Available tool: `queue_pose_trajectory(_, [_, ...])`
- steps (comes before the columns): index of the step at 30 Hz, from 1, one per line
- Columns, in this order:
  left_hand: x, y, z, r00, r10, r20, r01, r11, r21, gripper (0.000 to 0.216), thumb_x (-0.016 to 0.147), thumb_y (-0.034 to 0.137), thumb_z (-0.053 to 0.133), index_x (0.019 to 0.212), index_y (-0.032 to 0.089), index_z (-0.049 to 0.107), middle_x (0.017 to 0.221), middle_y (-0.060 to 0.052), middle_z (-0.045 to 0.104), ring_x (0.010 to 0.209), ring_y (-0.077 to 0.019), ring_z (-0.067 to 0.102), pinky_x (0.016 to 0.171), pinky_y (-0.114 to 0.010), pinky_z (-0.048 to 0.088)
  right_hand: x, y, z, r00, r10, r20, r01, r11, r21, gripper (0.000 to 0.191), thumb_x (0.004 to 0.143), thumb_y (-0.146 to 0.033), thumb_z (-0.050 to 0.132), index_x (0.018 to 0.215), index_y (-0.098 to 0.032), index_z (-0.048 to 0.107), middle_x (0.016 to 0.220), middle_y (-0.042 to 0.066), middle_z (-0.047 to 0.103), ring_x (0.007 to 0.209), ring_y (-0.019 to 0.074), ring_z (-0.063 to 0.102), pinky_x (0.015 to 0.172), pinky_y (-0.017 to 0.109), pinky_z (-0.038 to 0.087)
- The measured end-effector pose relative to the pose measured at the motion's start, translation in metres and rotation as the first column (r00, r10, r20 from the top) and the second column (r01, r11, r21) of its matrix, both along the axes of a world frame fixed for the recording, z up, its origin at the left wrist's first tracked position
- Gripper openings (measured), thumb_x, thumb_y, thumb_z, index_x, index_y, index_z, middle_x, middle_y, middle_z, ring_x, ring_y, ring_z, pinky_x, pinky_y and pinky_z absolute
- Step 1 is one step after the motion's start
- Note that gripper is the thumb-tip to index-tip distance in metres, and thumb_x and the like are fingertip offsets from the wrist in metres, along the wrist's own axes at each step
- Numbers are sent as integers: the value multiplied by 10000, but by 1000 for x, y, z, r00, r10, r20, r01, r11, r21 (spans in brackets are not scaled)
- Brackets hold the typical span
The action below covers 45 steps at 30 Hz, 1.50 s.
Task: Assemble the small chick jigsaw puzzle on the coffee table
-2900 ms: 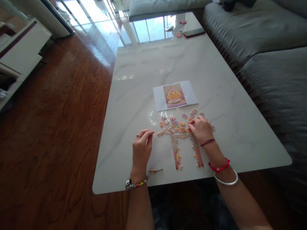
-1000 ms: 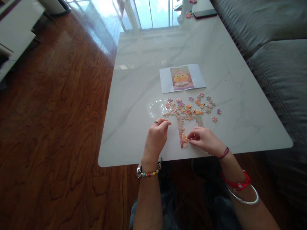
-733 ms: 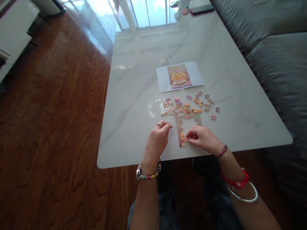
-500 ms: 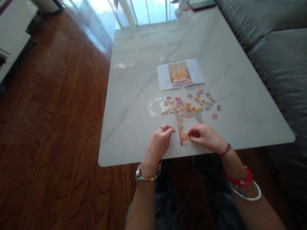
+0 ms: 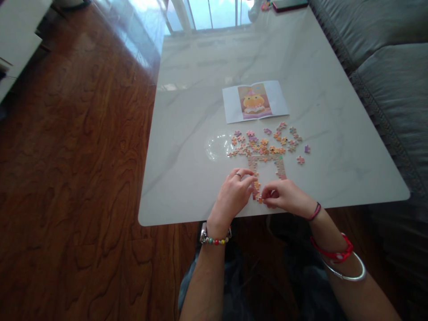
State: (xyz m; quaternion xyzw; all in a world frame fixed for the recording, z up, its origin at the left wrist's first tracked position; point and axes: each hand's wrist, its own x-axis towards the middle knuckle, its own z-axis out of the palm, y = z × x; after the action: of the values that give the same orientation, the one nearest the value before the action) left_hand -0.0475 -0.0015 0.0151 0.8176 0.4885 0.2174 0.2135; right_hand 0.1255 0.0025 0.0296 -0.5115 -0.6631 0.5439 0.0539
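Joined jigsaw pieces form a partial border point(image 5: 266, 158), with a top row and two sides around bare tabletop. My left hand point(image 5: 235, 194) reaches over the border's left side, its fingers apart and touching or just above the pieces there. At the lower end of that side, my right hand point(image 5: 284, 195) pinches a small puzzle piece point(image 5: 260, 201), mostly covered by the fingertips. Loose puzzle pieces point(image 5: 264, 147) in orange, pink, purple and beige lie scattered beyond the top row. Part of the border's right side is hidden behind my right hand.
A creased sheet point(image 5: 279, 98) with a printed picture of an orange character and a cake lies beyond the pieces. Everything rests on a glossy white marbled table point(image 5: 187, 133). A grey sofa point(image 5: 394, 93) runs along the right; wooden floor point(image 5: 83, 156) is at left.
My left hand has moved right and slightly forward onto the border's left side, its fingers spreading. My right hand has shifted slightly down, still pinching near the lower end.
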Motion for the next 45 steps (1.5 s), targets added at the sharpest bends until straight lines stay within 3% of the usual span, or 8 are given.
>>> queue_pose_trajectory(5, [2, -1, 1, 999, -17, -28, 17, 1000, -6, 178, 767, 136, 534, 929, 197, 578, 1071, -46, 554, 1027, -189, 468, 868, -368, 440, 4, 2, 3, 998, -59, -10, 59, 997, -48, 89, 671, -175, 532, 706, -162, 613, 584, -5, 623, 524, 106, 589, 517, 211, 459])
queue_pose_trajectory(10, [2, -1, 0, 999, -32, -34, 32, 999, 23, 180, 757, 141, 548, 924, 202, 580, 1062, -49, 557, 1046, -193, 463, 865, -377, 440, 11, 2, 4, 973, -165, -164, 130, 970, -206, 215, 706, -228, 541, 891, -143, 610, 621, 8, 624, 586, 122, 627, 583, 243, 517])
queue_pose_trajectory(16, [6, 3, -3, 999, -6, -45, 7, 1000, 29, 175, 773, 127, 520, 925, 193, 575, 1071, -52, 560, 1035, -185, 477, 868, -365, 433, 8, -4, 4, 962, -143, -233, 57, 939, -339, 182, 693, -192, 531, 864, -146, 574, 700, 10, 617, 621, 118, 633, 526, 214, 529])
queue_pose_trajectory(23, [5, 5, -2, 997, 10, -72, -7, 999, 36, 183, 787, 108, 490, 929, 191, 571, 1054, -54, 571, 998, -171, 499, 854, -341, 434, -2, -8, 2, 984, -123, -129, 83, 957, -279, 73, 666, -162, 511, 726, -156, 552, 597, -9, 609, 535, 104, 599, 425, 177, 473])
queue_pose_trajectory(33, [5, 6, -2, 998, 14, -63, -12, 999, 40, 146, 807, 142, 477, 902, 188, 578, 1030, -56, 580, 952, -158, 522, 838, -331, 442, 2, -6, 0, 983, -138, -124, 107, 968, -226, 72, 672, -172, 517, 724, -157, 565, 614, -5, 615, 535, 96, 589, 445, 180, 459])
queue_pose_trajectory(41, [6, 7, -3, 1000, 12, -27, -11, 999, 44, 147, 825, 170, 455, 902, 186, 579, 1025, -59, 584, 944, -158, 528, 829, -331, 450, 50, 11, 4, 941, -305, -149, 281, 947, -157, 165, 683, -309, 584, 714, -149, 553, 626, 15, 623, 561, 109, 573, 493, 216, 436])
queue_pose_trajectory(45, [9, 7, -5, 1000, 8, -13, -7, 999, 33, 151, 821, 166, 460, 918, 180, 575, 1035, -61, 578, 956, -163, 525, 839, -340, 448, 64, 14, 3, 922, -371, -112, 362, 928, -92, 270, 667, -327, 613, 860, -139, 603, 636, 18, 629, 565, 119, 570, 473, 221, 426])
